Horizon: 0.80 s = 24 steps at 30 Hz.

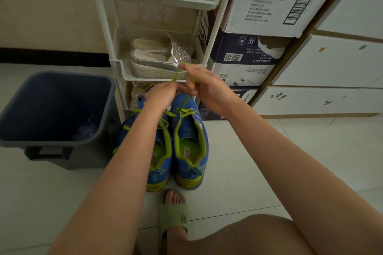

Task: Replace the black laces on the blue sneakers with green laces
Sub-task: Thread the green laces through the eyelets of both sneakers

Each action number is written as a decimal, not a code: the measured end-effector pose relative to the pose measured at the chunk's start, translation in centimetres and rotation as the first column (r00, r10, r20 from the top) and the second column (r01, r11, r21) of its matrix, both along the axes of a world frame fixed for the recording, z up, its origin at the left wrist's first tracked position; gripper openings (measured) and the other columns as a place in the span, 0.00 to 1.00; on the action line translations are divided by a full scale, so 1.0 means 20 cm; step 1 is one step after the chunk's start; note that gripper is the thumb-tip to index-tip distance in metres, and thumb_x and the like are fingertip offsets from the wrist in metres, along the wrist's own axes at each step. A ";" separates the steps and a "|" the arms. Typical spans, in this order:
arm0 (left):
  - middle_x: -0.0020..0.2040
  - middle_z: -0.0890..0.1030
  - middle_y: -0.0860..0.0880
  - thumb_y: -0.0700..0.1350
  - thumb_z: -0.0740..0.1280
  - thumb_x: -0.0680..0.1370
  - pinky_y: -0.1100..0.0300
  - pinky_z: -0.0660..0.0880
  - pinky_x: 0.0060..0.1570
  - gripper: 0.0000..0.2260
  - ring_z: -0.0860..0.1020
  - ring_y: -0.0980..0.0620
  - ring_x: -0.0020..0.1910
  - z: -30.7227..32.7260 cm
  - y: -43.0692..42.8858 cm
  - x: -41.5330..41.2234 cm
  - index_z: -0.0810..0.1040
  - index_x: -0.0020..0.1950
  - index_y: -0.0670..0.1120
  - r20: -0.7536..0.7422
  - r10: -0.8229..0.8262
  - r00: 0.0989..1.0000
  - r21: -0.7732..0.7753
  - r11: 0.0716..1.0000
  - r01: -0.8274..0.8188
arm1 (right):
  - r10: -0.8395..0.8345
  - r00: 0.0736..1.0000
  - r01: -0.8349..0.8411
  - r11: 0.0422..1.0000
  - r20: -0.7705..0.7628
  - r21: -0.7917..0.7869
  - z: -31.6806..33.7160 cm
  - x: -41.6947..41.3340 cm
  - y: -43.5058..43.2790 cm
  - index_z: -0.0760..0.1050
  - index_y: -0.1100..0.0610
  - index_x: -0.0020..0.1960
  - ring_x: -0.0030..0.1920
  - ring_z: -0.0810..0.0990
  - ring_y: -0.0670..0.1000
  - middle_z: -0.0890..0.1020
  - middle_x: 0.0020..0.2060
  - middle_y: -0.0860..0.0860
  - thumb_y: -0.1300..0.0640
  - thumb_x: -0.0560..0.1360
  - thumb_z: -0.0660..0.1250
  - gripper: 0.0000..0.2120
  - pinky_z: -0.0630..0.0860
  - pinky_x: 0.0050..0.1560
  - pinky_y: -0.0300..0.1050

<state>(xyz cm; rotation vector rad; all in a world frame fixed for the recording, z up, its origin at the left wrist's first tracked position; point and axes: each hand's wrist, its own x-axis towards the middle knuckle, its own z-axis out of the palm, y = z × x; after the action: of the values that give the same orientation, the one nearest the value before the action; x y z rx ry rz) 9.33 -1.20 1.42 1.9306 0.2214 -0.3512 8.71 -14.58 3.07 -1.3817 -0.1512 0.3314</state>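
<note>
From the head camera, a pair of blue sneakers (189,141) with green trim stands side by side on the pale tiled floor (248,151), toes toward a white plastic shoe rack (122,66) and a dark blue bin (56,107) to their left. Above the toes, the left hand (163,94) and right hand (204,87) meet, each with fingers curled and pinching the green lace (176,74). The lace runs down from the right hand into the eyelets of the right-side sneaker.

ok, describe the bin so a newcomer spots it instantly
Find the white shelf rack. Left of it on the floor, beside the blue sneakers, sits the bin: dark blue, squarish, open-topped, unlike the printed cardboard boxes to the right.
</note>
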 end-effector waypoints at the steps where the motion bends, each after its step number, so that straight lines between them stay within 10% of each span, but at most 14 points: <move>1: 0.48 0.81 0.51 0.50 0.64 0.77 0.58 0.71 0.56 0.12 0.75 0.52 0.53 0.01 0.01 -0.01 0.78 0.34 0.54 0.062 -0.018 0.998 -0.039 0.999 0.020 | 0.002 1.000 -0.002 0.999 0.003 0.033 0.02 0.00 -0.02 0.75 0.59 0.57 0.29 0.67 0.47 0.70 0.28 0.49 0.58 0.82 0.56 0.11 0.68 0.42 0.42; 6: 0.29 0.80 0.55 0.46 0.64 0.78 0.69 0.72 0.40 0.08 0.78 0.58 0.34 0.10 0.10 0.02 0.78 0.40 0.48 0.134 0.134 0.982 -0.362 0.929 -0.077 | -0.147 0.989 0.147 0.988 -0.017 0.044 0.00 0.01 -0.08 0.76 0.59 0.50 0.30 0.69 0.47 0.72 0.29 0.49 0.59 0.81 0.57 0.09 0.71 0.39 0.40; 12: 0.28 0.80 0.54 0.41 0.63 0.80 0.67 0.77 0.32 0.06 0.78 0.60 0.28 0.19 0.16 0.05 0.78 0.46 0.45 0.053 0.085 0.995 -0.557 0.829 -0.041 | -0.260 0.956 0.284 0.718 0.133 -0.635 -0.15 -0.01 -0.10 0.76 0.55 0.61 0.54 0.74 0.52 0.78 0.54 0.54 0.57 0.76 0.66 0.13 0.72 0.57 0.43; 17: 0.39 0.85 0.50 0.34 0.59 0.80 0.62 0.81 0.40 0.09 0.84 0.55 0.40 0.16 0.04 0.00 0.77 0.54 0.43 0.038 -0.053 0.998 -0.647 0.759 0.065 | -0.245 0.969 0.208 0.876 -0.029 -0.435 -0.04 -0.04 -0.03 0.78 0.64 0.49 0.32 0.79 0.51 0.81 0.36 0.55 0.49 0.81 0.56 0.20 0.75 0.34 0.41; 24: 0.44 0.82 0.42 0.33 0.65 0.77 0.61 0.81 0.34 0.13 0.84 0.53 0.34 0.06 0.00 -0.03 0.71 0.60 0.40 -0.039 -0.014 0.999 -0.562 0.827 -0.010 | -0.196 0.948 0.139 0.964 -0.251 -0.226 -0.02 -0.01 -0.11 0.77 0.66 0.58 0.49 0.83 0.58 0.83 0.49 0.62 0.40 0.79 0.56 0.29 0.81 0.51 0.52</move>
<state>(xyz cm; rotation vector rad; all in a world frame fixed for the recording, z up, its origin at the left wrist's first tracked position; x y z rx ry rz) 8.74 -1.28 2.59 1.3358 0.1225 -0.4054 8.47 -16.69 2.72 -1.5269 0.2343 0.3980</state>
